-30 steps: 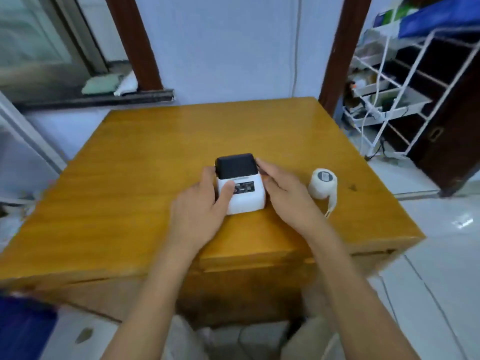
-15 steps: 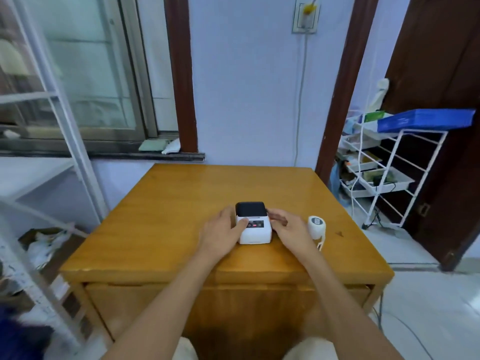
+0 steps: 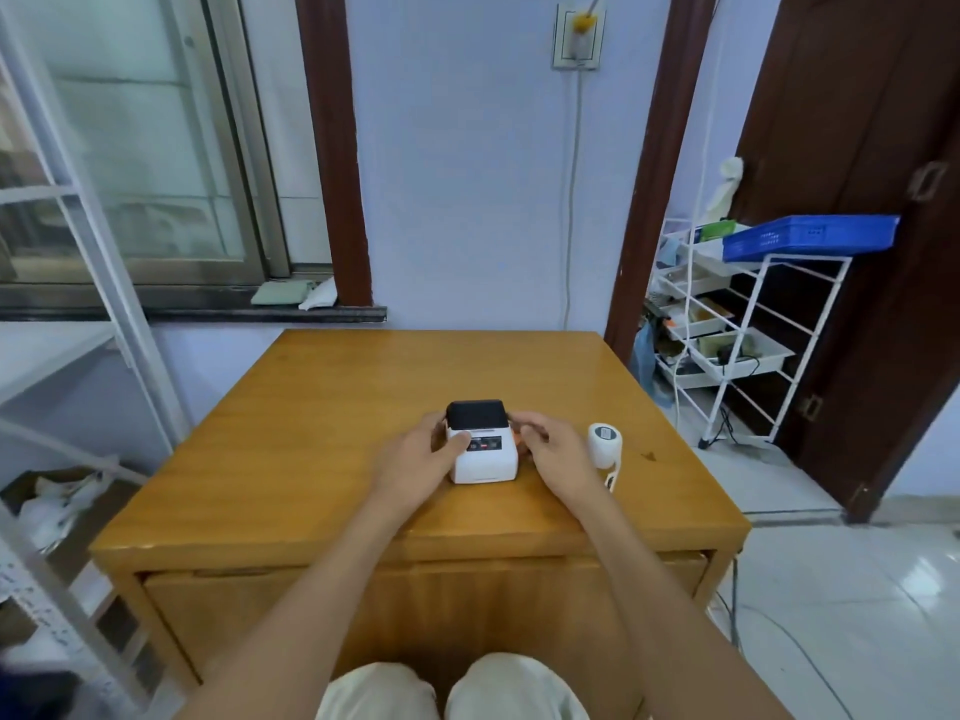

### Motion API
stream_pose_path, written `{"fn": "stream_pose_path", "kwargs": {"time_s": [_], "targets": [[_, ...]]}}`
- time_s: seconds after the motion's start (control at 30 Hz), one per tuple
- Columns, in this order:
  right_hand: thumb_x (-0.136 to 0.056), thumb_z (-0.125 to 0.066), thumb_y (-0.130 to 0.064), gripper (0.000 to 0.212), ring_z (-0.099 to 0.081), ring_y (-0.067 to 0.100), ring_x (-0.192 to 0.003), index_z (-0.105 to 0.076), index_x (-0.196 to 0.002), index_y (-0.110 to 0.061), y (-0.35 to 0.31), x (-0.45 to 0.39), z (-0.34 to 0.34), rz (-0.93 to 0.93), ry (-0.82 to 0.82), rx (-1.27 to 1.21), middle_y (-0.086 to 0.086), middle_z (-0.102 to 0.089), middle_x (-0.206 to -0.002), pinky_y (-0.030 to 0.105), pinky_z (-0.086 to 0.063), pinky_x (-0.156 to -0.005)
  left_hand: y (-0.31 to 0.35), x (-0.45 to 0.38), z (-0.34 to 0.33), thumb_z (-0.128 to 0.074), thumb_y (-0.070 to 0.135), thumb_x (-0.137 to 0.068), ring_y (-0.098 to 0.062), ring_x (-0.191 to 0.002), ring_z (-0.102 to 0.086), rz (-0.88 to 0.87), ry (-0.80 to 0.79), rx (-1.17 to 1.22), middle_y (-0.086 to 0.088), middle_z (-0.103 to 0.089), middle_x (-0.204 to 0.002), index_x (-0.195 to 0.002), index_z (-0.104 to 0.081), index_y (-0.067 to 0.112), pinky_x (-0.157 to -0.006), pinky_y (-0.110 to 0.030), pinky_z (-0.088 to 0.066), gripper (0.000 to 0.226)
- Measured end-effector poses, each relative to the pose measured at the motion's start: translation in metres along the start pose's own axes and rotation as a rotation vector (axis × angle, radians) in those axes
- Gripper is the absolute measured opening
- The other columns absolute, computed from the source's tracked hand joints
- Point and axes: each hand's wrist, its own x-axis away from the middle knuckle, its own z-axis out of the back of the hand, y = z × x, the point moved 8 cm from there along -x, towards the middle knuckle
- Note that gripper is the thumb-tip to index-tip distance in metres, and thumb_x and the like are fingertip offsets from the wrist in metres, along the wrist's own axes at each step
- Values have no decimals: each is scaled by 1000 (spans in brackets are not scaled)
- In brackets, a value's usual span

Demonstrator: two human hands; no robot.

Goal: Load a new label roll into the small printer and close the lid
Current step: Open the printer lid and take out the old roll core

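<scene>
A small white printer point(image 3: 485, 462) with a black lid stands near the front middle of the wooden table point(image 3: 322, 407). Its lid is down. My left hand point(image 3: 415, 459) grips the printer's left side, thumb resting on the front panel. My right hand point(image 3: 556, 452) touches the printer's right side, fingers curled by an orange part there. A white label roll point(image 3: 604, 444) stands upright on the table just right of my right hand, with a loose strip trailing toward the front.
A white wire rack point(image 3: 753, 324) with trays and a blue basket stands to the right by a dark door. A white metal frame point(image 3: 78, 262) stands to the left near the window. My knees sit below the table's front edge.
The camera has tilted up and pulled back, showing more of the room. Both hands stay at the printer's sides; the right fingers have curled closer to its right edge.
</scene>
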Motion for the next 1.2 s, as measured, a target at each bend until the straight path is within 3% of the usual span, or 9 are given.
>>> {"fn": "stream_pose_path", "kwargs": {"time_s": [0.2,0.33,0.4,0.6,0.77,0.87,1.07,1.2], "targets": [[-103,-56,-13,33,-63,-9,-101,-70,-133,-21,0,0,-1,-25,-3,-30,-13,-72,-114,9,-47,-87,-2,-1,1,-55,63,-90,-16,-131,-64,8,6,6,6,-67,-145,-151,-53,30,-108,-43,-50,69],[-102,-57,-13,35,-66,3,-112,-70,-134,-20,1,0,-2,-30,-3,-41,-9,-74,-121,22,-52,-99,-3,-1,1,-55,62,-92,-16,-132,-63,5,17,-15,6,-66,-146,-151,-52,31,-108,-42,-51,67],[-103,-56,-15,35,-65,6,-114,-69,-135,-22,1,0,-2,-39,-3,-35,-9,-73,-123,22,-51,-98,-2,-1,1,-55,59,-96,-18,-132,-63,-5,24,-35,6,-66,-146,-153,-49,30,-107,-42,-51,64],[-110,-40,-17,38,-68,3,-95,-67,-136,-25,0,1,-2,-59,16,-62,-9,-72,-116,32,-57,-96,-1,0,1,-53,61,-98,-20,-133,-62,-7,32,-53,7,-65,-146,-154,-43,31,-107,-43,-49,64],[-106,-53,-18,36,-62,3,-109,-65,-139,-25,-2,2,-2,-49,-10,-36,-10,-70,-121,13,-45,-85,2,2,2,-54,55,-100,-21,-132,-62,-12,44,-48,4,-66,-146,-153,-45,28,-105,-41,-49,61],[-105,-54,-17,37,-62,6,-113,-65,-139,-23,-2,2,-2,-46,-10,-43,-5,-72,-126,9,-44,-83,5,4,3,-54,52,-101,-24,-131,-62,-18,54,-68,4,-66,-145,-154,-44,25,-103,-39,-49,61],[-103,-57,-17,38,-63,12,-123,-65,-139,-26,-2,4,-3,-40,-17,-31,-2,-72,-131,33,-52,-107,7,7,4,-54,52,-101,-25,-133,-61,-23,58,-74,3,-65,-147,-154,-43,24,-102,-38,-48,60],[-103,-58,-17,38,-64,13,-118,-63,-140,-26,-5,5,-2,-20,-14,-27,-5,-72,-124,33,-53,-104,5,7,5,-54,53,-101,-24,-132,-62,-27,58,-55,3,-66,-145,-153,-44,26,-103,-39,-49,60]]}}
